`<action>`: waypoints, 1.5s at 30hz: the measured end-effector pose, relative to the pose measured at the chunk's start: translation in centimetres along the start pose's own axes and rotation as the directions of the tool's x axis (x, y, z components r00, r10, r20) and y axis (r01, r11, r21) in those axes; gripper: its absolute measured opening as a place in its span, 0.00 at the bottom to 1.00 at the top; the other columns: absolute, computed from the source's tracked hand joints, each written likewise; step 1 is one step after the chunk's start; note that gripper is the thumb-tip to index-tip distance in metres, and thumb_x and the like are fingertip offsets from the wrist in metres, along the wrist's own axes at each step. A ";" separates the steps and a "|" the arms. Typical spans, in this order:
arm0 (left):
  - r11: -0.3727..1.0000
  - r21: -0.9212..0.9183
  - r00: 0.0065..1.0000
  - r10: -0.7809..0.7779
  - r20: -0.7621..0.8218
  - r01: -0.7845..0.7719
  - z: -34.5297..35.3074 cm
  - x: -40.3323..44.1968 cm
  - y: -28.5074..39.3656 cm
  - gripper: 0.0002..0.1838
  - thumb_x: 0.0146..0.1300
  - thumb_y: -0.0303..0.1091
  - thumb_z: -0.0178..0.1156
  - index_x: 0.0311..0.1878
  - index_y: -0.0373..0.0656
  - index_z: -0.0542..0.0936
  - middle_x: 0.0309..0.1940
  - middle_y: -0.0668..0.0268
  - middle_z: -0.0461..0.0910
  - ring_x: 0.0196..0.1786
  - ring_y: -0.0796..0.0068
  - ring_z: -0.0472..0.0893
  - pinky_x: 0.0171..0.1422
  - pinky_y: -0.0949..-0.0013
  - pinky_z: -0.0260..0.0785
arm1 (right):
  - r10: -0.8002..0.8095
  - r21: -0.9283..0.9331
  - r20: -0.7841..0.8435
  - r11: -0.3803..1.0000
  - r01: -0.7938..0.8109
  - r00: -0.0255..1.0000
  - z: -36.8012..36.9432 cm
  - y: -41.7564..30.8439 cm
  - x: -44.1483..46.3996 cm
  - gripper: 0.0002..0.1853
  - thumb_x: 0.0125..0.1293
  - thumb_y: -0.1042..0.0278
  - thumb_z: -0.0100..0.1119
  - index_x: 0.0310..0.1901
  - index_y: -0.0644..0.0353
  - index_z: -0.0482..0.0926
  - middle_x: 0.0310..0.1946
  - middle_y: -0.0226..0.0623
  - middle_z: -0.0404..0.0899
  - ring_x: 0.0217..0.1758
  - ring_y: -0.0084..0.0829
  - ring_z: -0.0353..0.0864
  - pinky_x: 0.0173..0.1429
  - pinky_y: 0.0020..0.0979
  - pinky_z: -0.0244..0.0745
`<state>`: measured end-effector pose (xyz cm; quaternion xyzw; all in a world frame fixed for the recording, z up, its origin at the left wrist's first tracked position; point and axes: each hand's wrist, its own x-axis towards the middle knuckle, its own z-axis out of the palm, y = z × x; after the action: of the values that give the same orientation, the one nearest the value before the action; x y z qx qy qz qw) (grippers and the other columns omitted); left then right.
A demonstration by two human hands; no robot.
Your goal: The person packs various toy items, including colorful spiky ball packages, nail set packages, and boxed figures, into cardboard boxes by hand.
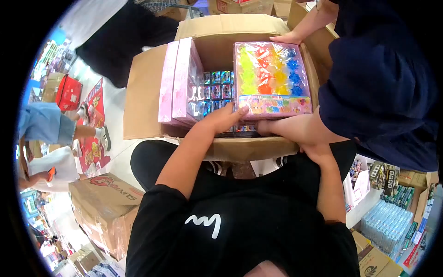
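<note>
My left hand (224, 119) reaches over the near side of an open cardboard box (254, 150). Its thumb lies on the near left corner of a clear-wrapped toy package (274, 106), and its fingers curl at that edge, partly hidden. Rows of green, red, yellow and blue star-like toys show through the wrap. At the box's near right corner is my right hand (318, 151), its fingers mostly hidden by the co-worker's forearm. A co-worker's hand (287, 38) touches the package's far right corner; the other (267, 127) reaches in below its near edge.
Pink flat boxes (180, 83) stand upright in the box's left side, beside small shiny packs (214, 92). A taped carton (106, 207) stands left on the floor. The co-worker in navy (369, 87) leans in from the right. Stacked clear packs (385, 224) lie lower right.
</note>
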<state>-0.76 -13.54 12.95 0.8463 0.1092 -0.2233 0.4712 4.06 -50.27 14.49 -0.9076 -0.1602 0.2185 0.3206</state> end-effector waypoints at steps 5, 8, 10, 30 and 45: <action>0.988 -0.136 0.997 -0.064 0.038 0.069 0.4 0.3 -0.8 0.45 0.70 0.65 0.54 0.78 0.38 0.61 0.65 0.49 0.77 0.57 0.56 0.81 0.66 0.54 0.70 | -0.356 0.478 -0.124 0.796 0.371 0.926 2.0 0.7 0.6 0.21 0.66 0.62 0.64 0.57 0.64 0.80 0.54 0.41 0.83 0.57 0.36 0.81 0.61 0.32 0.74; 0.970 -0.241 0.998 0.051 0.045 -0.039 0.0 3.3 -5.0 0.45 0.72 0.56 0.56 0.81 0.37 0.52 0.72 0.51 0.67 0.67 0.57 0.72 0.73 0.57 0.63 | -0.250 0.334 -0.025 0.911 0.243 0.968 0.0 -3.4 -1.2 0.19 0.65 0.60 0.63 0.55 0.59 0.84 0.52 0.38 0.85 0.56 0.36 0.83 0.56 0.33 0.78; 0.976 -0.163 0.980 0.118 -0.161 -0.144 0.4 1.4 -2.5 0.51 0.73 0.51 0.60 0.82 0.33 0.42 0.83 0.47 0.47 0.84 0.56 0.49 0.85 0.60 0.41 | -0.057 -0.110 0.057 0.992 0.063 0.997 -1.1 -5.6 -2.5 0.20 0.64 0.48 0.61 0.54 0.46 0.86 0.47 0.42 0.87 0.52 0.49 0.85 0.53 0.46 0.80; 0.963 0.020 0.900 0.258 -0.350 -0.268 -8.6 4.9 -0.7 0.30 0.76 0.47 0.54 0.74 0.42 0.67 0.72 0.51 0.67 0.70 0.56 0.71 0.64 0.59 0.72 | -0.017 0.190 0.102 0.982 -0.003 0.995 2.0 -4.1 -17.0 0.24 0.67 0.54 0.59 0.59 0.60 0.73 0.47 0.50 0.84 0.53 0.53 0.83 0.56 0.52 0.77; 0.971 0.207 0.904 0.196 -0.380 -0.124 -15.7 7.1 -0.1 0.24 0.73 0.44 0.56 0.65 0.39 0.75 0.65 0.57 0.74 0.61 0.58 0.79 0.61 0.61 0.73 | -0.041 0.071 0.122 0.997 0.033 0.992 1.9 -5.4 -14.3 0.25 0.69 0.54 0.60 0.63 0.54 0.73 0.46 0.45 0.86 0.52 0.47 0.85 0.55 0.46 0.78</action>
<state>9.75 -0.38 16.66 0.9186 0.1122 -0.0158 0.3786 -9.94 -51.42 20.88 -0.8776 -0.1891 0.2737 0.3452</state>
